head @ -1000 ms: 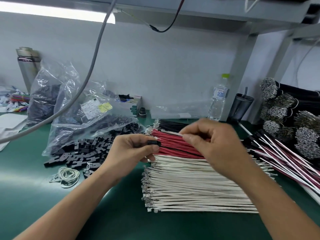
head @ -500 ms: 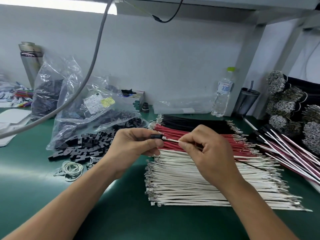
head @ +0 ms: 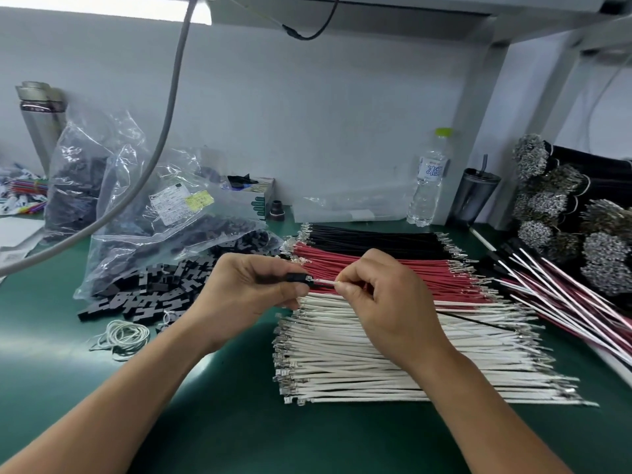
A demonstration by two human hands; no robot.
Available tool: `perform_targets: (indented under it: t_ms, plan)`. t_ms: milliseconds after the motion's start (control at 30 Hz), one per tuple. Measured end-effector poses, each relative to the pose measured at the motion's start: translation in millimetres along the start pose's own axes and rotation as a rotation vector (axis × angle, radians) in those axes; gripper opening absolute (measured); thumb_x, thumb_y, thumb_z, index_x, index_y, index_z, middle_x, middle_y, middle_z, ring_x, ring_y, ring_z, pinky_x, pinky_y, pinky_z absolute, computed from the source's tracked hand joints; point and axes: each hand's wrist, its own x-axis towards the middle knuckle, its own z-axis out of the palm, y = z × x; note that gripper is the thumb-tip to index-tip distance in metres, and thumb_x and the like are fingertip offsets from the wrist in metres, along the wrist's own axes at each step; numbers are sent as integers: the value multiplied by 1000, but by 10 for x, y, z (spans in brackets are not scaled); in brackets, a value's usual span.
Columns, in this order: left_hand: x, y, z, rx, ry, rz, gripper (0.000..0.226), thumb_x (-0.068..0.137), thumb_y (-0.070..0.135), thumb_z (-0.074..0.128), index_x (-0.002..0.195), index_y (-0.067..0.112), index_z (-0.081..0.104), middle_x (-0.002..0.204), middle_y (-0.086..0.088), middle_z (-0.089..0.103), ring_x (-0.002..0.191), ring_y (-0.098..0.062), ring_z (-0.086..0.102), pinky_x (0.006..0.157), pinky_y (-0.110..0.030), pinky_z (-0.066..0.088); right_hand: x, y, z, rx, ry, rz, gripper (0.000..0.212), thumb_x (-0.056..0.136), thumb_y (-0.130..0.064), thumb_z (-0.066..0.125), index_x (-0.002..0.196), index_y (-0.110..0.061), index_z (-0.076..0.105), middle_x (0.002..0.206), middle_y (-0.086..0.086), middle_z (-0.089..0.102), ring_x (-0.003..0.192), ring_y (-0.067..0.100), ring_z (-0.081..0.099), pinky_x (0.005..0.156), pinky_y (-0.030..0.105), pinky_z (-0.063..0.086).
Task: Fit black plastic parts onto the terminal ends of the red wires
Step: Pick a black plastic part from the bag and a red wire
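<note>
My left hand pinches a small black plastic part between thumb and fingers. My right hand grips a white wire near its metal terminal, and the terminal tip touches the opening of the black part. The rest of that wire runs out to the right past my right hand. Behind my hands lies a flat row of red wires with metal terminals at both ends, between a row of black wires and a stack of white wires.
A heap of loose black plastic parts spills from clear bags at the left, with white rubber bands in front. At the right lie assembled wire sets and bundled terminals. A water bottle and dark cup stand at the back.
My right hand has drawn one white wire out of the stacks and brought its terminal end up to the black part in my left hand. The camera has moved closer.
</note>
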Motion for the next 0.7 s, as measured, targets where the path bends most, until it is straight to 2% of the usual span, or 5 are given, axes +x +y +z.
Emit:
perform_targets:
  t_ms: [67, 133, 267, 400, 700]
  plan:
    - [-9, 4, 17, 76, -43, 29, 21, 70, 15, 84, 90, 18, 84, 81, -13, 79, 66, -23, 73, 66, -25, 61, -22, -62, -15, -198, 55, -142, 8, 91, -21, 71, 84, -23, 70, 84, -15, 55, 68, 5, 53, 55, 22, 45]
    - [-11, -4, 36, 131, -66, 47, 18, 71, 19, 85, 89, 21, 84, 79, -11, 78, 63, -20, 71, 63, -23, 59, -33, -81, 1, -245, 85, -209, 6, 92, -20, 71, 86, -19, 70, 85, -10, 56, 67, 7, 53, 53, 25, 46]
    - [-22, -4, 18, 131, -58, 25, 18, 72, 22, 86, 90, 21, 84, 78, -11, 78, 61, -16, 70, 56, -18, 52, -53, -23, 42, -89, 59, -176, 6, 93, -22, 71, 88, -18, 71, 86, -12, 55, 70, 5, 53, 57, 23, 46]
    - [10, 7, 53, 156, -82, 14, 15, 75, 26, 85, 88, 19, 83, 78, -11, 78, 59, -16, 67, 51, -20, 46, -22, 67, 0, 63, 81, -43, 5, 90, -28, 74, 86, -24, 73, 82, -16, 57, 73, 6, 57, 59, 23, 46]
    - [-16, 1, 14, 133, -118, 67, 10, 77, 17, 85, 87, 16, 83, 74, -10, 77, 56, -11, 65, 54, -14, 48, -34, 4, 77, -16, 91, -147, 11, 92, -23, 72, 82, -18, 69, 80, -13, 51, 68, 6, 50, 57, 29, 45]
